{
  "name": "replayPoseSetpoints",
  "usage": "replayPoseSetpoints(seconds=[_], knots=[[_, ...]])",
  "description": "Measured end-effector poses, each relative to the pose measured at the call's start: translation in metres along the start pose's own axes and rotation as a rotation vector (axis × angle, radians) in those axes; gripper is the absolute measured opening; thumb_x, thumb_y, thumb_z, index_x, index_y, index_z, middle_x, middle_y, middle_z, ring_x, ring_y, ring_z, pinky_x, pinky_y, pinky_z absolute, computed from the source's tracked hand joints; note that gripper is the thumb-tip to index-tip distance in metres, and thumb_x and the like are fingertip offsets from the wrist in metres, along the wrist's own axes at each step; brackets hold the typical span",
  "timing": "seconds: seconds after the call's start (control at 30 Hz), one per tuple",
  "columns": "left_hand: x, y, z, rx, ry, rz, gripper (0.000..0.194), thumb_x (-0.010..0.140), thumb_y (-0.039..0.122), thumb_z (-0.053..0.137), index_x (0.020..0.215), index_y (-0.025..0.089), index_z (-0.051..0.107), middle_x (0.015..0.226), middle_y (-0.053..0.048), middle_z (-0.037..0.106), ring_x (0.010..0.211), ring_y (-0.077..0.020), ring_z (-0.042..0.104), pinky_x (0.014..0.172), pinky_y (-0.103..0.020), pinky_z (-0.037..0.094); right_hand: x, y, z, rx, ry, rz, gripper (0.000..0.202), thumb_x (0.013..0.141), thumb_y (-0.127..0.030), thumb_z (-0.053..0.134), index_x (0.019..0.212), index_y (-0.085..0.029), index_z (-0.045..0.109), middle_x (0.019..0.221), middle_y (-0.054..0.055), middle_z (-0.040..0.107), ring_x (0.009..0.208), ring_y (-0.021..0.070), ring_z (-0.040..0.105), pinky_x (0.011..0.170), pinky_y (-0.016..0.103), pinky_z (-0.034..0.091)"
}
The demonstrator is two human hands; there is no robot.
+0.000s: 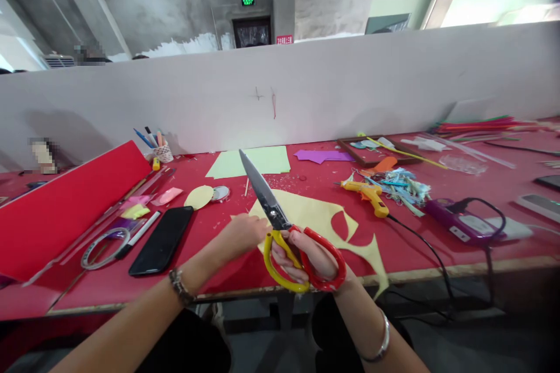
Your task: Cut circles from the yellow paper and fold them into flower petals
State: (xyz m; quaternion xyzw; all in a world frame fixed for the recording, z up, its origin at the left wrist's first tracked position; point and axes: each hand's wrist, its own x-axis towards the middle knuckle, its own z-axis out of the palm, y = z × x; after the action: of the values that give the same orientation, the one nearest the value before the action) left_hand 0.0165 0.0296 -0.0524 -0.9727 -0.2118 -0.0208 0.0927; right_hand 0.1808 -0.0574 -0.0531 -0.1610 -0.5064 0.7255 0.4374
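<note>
My right hand (306, 256) is wrapped round the handles of a large pair of scissors (262, 189), one loop red and the other yellow. Its blades look closed and point up and away to the left. Beside them my left hand (247, 233) has its fingers curled in at the near-left edge of the pale yellow paper (301, 210); what they pinch is hidden. That paper has a rounded hole and a ragged strip hanging over the table's front edge. A pale yellow paper disc (199, 197) lies farther left.
A black phone (161, 242), a tape roll (105, 249) and a red board (70, 210) are at left. Light green sheets (249, 161) lie behind. At right are a yellow glue gun (366, 193) with a trailing cord, blue scraps (402, 186) and a purple power box (457, 224). A white partition (210, 99) stands behind.
</note>
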Motion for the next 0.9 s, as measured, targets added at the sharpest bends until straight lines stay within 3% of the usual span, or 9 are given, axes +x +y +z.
replayPoseSetpoints(seconds=[0.1,0.13,0.23,0.33,0.4,0.57,0.63,0.77,0.9], knots=[[-0.022,-0.020,-0.016,0.121,-0.037,-0.110,0.019,0.085,0.009,0.047,0.082,0.012,0.065,0.085,-0.012,0.066,0.084,-0.0254,0.062,0.075,-0.041,0.049,-0.002,-0.001,-0.001,0.032,-0.005,0.007,0.043,0.084,-0.059,0.048,0.070,-0.018,0.048,0.058,-0.007,0.040,0.032,0.0021,0.026,0.033,0.021,0.020],[-0.030,-0.026,-0.019,0.157,-0.041,-0.152,0.022,0.085,0.007,0.044,0.084,0.011,0.065,0.092,-0.015,0.066,0.091,-0.0280,0.061,0.081,-0.046,0.047,-0.002,-0.001,-0.002,0.039,-0.006,0.010,0.042,0.084,-0.057,0.048,0.070,-0.018,0.048,0.059,-0.007,0.041,0.032,0.0020,0.026,0.032,0.021,0.019],[-0.049,-0.030,-0.021,0.215,-0.068,-0.203,0.032,0.082,0.005,0.045,0.109,0.011,0.062,0.117,-0.019,0.060,0.111,-0.0304,0.053,0.093,-0.051,0.039,0.000,0.002,-0.002,0.052,-0.008,0.018,0.040,0.086,-0.055,0.048,0.072,-0.017,0.048,0.059,-0.007,0.042,0.032,0.0017,0.027,0.032,0.021,0.018],[-0.055,-0.016,-0.014,0.218,-0.111,-0.125,0.051,0.079,0.005,0.050,0.127,0.020,0.050,0.130,-0.014,0.052,0.118,-0.0279,0.048,0.097,-0.046,0.037,0.003,0.005,-0.002,0.056,-0.015,0.024,0.041,0.086,-0.055,0.049,0.072,-0.016,0.048,0.059,-0.007,0.042,0.032,0.0016,0.027,0.032,0.020,0.018],[-0.050,0.000,-0.009,0.188,-0.126,-0.093,0.046,0.082,0.006,0.046,0.126,0.019,0.051,0.128,-0.015,0.054,0.117,-0.0281,0.049,0.094,-0.045,0.040,0.004,0.007,-0.002,0.053,-0.026,0.029,0.040,0.085,-0.054,0.050,0.073,-0.016,0.049,0.059,-0.007,0.043,0.032,0.0018,0.027,0.032,0.021,0.019],[-0.031,0.030,-0.007,0.060,-0.211,-0.213,0.030,0.087,0.008,0.037,0.105,0.012,0.060,0.098,-0.014,0.065,0.090,-0.0235,0.061,0.070,-0.034,0.050,0.002,0.008,-0.001,0.060,-0.016,0.042,0.035,0.087,-0.051,0.048,0.074,-0.018,0.051,0.060,-0.006,0.044,0.034,0.0036,0.027,0.034,0.022,0.021],[-0.030,0.034,-0.011,0.028,-0.200,-0.231,0.028,0.085,0.020,0.048,0.111,0.014,0.057,0.102,-0.012,0.064,0.092,-0.0225,0.060,0.071,-0.032,0.051,0.001,0.007,-0.001,0.062,-0.006,0.048,0.034,0.088,-0.050,0.048,0.074,-0.019,0.051,0.061,-0.005,0.044,0.034,0.0042,0.027,0.035,0.023,0.022],[-0.036,0.043,-0.022,-0.091,-0.221,-0.324,0.049,0.075,0.049,0.060,0.110,0.015,0.057,0.104,-0.011,0.061,0.096,-0.0254,0.059,0.077,-0.036,0.051,0.000,0.007,0.000,0.067,0.005,0.034,0.035,0.088,-0.049,0.046,0.073,-0.018,0.050,0.059,-0.005,0.044,0.033,0.0033,0.028,0.034,0.022,0.022],[-0.037,0.056,-0.022,-0.006,-0.325,-0.486,0.036,0.083,0.041,0.053,0.103,0.012,0.060,0.098,-0.015,0.063,0.092,-0.0286,0.062,0.067,-0.037,0.054,0.001,0.006,-0.003,0.095,-0.008,0.011,0.040,0.086,-0.055,0.046,0.073,-0.017,0.048,0.058,-0.007,0.043,0.031,0.0019,0.025,0.033,0.020,0.026]])
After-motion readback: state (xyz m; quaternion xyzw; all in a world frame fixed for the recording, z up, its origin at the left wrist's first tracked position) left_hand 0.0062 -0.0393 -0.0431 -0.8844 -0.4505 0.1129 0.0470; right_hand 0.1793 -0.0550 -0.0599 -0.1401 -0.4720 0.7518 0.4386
